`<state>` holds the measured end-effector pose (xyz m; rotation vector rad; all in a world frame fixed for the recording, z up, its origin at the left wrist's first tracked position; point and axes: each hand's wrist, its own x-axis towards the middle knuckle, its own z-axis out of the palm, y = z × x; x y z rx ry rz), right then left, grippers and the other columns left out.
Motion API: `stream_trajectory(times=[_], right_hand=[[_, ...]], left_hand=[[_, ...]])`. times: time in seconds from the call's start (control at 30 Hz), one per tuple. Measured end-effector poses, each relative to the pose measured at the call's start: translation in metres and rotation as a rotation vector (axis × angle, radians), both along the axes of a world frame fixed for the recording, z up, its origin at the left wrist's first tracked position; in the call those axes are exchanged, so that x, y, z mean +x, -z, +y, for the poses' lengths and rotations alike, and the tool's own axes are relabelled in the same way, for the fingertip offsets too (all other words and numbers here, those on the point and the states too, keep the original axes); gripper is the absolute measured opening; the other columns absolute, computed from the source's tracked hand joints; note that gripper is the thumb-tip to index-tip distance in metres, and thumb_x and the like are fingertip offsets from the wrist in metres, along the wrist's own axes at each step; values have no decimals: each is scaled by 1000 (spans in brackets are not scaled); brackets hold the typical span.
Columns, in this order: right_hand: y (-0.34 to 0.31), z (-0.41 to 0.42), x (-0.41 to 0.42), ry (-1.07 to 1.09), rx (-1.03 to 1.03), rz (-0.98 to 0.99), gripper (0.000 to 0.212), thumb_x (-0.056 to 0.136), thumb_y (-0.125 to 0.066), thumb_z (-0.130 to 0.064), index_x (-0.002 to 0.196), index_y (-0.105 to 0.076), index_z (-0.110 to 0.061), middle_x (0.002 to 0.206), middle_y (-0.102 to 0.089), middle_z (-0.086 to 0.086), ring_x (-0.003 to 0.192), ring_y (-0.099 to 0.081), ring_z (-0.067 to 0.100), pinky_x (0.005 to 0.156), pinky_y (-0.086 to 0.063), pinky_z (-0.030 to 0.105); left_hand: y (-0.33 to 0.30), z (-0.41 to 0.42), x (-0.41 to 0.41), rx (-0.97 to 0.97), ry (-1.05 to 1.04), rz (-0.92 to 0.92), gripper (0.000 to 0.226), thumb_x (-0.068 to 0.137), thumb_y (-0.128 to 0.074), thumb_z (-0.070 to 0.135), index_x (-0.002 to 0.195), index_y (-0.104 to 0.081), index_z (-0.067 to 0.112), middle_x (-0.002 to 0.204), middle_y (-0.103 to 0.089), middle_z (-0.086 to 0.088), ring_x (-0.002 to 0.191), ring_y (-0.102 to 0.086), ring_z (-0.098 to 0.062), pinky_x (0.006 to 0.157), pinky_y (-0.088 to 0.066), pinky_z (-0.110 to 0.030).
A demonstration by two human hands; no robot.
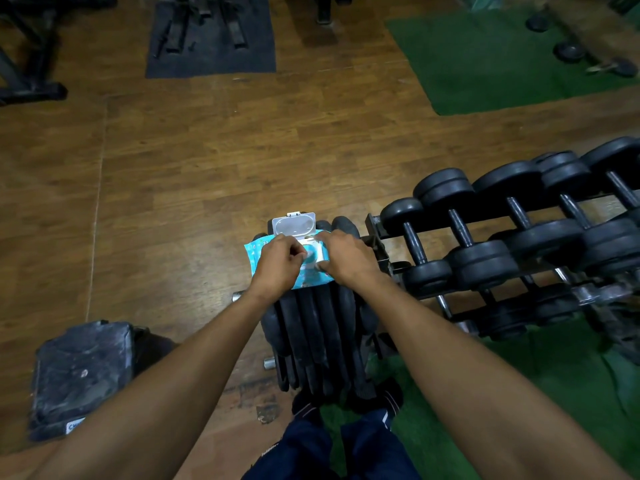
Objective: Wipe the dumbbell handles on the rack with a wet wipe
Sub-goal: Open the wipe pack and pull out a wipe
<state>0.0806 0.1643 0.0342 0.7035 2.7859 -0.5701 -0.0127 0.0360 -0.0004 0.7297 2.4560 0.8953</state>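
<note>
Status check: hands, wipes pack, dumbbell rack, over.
Both hands, left and right, at the wipes pack, lid flipped open. No wipe out yet. Dumbbell rack untouched, nothing blocking it.

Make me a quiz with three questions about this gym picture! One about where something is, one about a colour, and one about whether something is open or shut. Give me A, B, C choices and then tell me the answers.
1. Where does the wipes pack lie?
A. on the stack of black weight plates
B. on the wooden floor
C. on the green mat

2. What colour is the pack's wrapper?
A. red
B. light blue
C. yellow

3. How is the pack's plastic lid?
A. snapped shut
C. torn off and lying on the floor
B. flipped open

Answers:
1. A, since the pack rests on top of the plates, left of the dumbbell rack.
2. B, as light blue wrapper shows beside the left hand.
3. B, because the clear lid stands up behind both hands, with the right hand at the opening.
</note>
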Motion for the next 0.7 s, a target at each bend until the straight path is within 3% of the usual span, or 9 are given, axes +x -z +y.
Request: stream_trajectory(times=[0.13, 0.23, 0.4, 0.6, 0.7], right_hand=[[-2, -1, -1, -4, 3, -3, 54, 86, -73, -37, 133, -51, -23, 128, -56, 4, 116, -58, 27, 80, -46, 37], [-4, -1, -1, -4, -2, -2, 54, 85, -74, -36, 132, -52, -23, 127, -56, 3, 117, -58, 26, 81, -46, 36], [-9, -2, -2, 10, -35, 17, 48, 83, -76, -31, 127, -58, -20, 124, -55, 2, 112, -60, 27, 84, -49, 38], [-14, -4, -1, 36, -33, -4, 42, 85, -75, -27, 125, -62, -19, 120, -57, 3, 110, -61, 28, 84, -46, 35], [-17, -6, -1, 31, -9, 3, 36, 86, -73, -22, 120, -62, -15, 119, -57, 4, 108, -62, 26, 81, -44, 32]], left_hand=[[0, 2, 4, 5, 16, 63, 9, 88, -71, 8, 96, -74, 10, 101, -62, -4, 88, -58, -20, 79, -41, -27], [0, 7, 8, -22, 7, 104, 9, 87, -68, 3, 87, -76, 7, 96, -65, -11, 90, -62, -29, 74, -38, -30], [-3, 4, 10, -21, -49, 85, 9, 87, -70, 6, 84, -78, 8, 95, -66, -6, 89, -62, -23, 72, -34, -27], [-20, -2, 12, 131, -75, 64, 7, 86, -75, 7, 81, -76, 12, 91, -69, -5, 85, -64, -20, 81, -47, -32], [-22, 2, 11, 54, 2, 102, 10, 87, -74, 13, 97, -77, 13, 105, -66, -5, 90, -63, -20, 81, -46, -31]])
